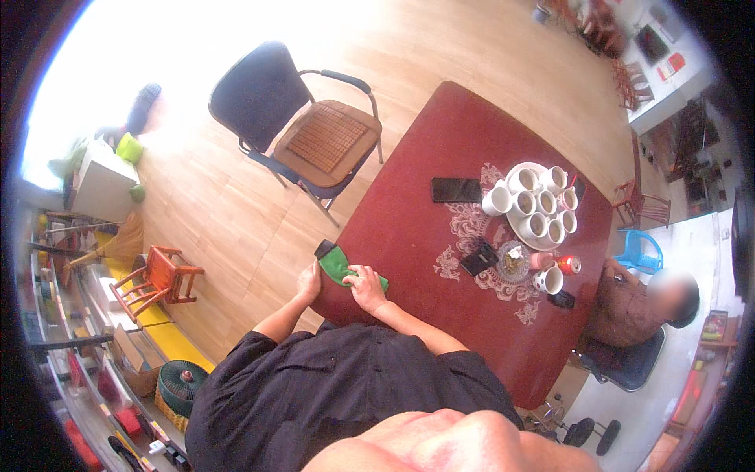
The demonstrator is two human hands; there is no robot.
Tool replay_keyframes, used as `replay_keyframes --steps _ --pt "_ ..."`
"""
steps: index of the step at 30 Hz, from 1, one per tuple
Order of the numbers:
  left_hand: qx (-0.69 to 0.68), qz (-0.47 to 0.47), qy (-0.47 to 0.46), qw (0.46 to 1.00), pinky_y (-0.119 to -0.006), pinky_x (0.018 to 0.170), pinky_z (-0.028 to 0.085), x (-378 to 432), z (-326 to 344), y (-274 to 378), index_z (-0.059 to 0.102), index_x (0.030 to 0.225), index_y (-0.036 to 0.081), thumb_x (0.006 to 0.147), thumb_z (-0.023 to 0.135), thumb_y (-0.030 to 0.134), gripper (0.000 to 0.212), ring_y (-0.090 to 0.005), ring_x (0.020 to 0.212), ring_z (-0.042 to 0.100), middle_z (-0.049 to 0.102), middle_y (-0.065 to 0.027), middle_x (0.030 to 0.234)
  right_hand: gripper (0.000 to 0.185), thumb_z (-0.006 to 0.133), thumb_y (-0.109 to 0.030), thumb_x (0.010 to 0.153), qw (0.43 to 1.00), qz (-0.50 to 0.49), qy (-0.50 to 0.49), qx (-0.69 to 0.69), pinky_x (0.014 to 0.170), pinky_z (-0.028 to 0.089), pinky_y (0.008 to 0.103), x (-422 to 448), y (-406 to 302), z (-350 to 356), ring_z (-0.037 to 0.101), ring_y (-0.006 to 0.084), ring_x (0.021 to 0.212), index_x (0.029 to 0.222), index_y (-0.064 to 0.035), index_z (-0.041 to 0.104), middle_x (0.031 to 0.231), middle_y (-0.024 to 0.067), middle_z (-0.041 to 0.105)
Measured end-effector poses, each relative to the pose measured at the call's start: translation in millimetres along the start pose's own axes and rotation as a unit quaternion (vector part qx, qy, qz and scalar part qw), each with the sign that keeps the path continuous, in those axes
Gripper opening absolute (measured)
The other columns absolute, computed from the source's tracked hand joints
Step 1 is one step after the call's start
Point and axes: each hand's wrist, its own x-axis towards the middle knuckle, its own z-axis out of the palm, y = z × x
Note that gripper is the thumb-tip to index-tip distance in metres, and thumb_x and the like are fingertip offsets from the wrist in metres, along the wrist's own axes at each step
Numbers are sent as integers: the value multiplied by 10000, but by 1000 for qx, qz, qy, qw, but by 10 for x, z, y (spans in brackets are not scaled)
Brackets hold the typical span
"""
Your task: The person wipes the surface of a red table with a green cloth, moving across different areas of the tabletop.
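A green cloth piece with a dark end, perhaps a sock (334, 264), lies at the near left corner of the red table (407, 236). My right hand (367, 288) rests on its right end with bent fingers; whether it grips the fabric or only presses on it is unclear. At the table's edge, just below the dark end, is my left hand (309, 281); its fingers are mostly hidden, so its hold cannot be told. Farther right on the table stand a round white tray (527, 237) with several white mugs (524, 203) and a glass ashtray (512, 263).
A black phone (456, 190), a dark case (479, 257) and a red can (568, 265) lie or stand on the table. An armchair (324, 141) is beyond its left edge. A small wooden stool (163, 277) stands at left. Another person (628, 307) sits at right.
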Motion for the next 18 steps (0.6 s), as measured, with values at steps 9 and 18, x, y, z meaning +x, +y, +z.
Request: replay_keyframes --steps 9,18 --pt "71 23 37 997 -488 704 529 -38 107 -58 538 1209 54 995 403 203 294 -400 850 654 669 -223 954 224 633 -41 710 996 -23 -84 6 923 454 436 -970 394 -656 549 293 1114 893 -154 695 1199 50 610" --pt "-63 -117 41 990 -536 828 473 -118 -122 330 674 991 -7 1009 278 378 553 -463 911 612 654 -280 985 246 623 -15 746 876 383 264 -127 1023 405 403 -3402 1179 -2006 529 331 1163 976 -74 689 1186 165 588"
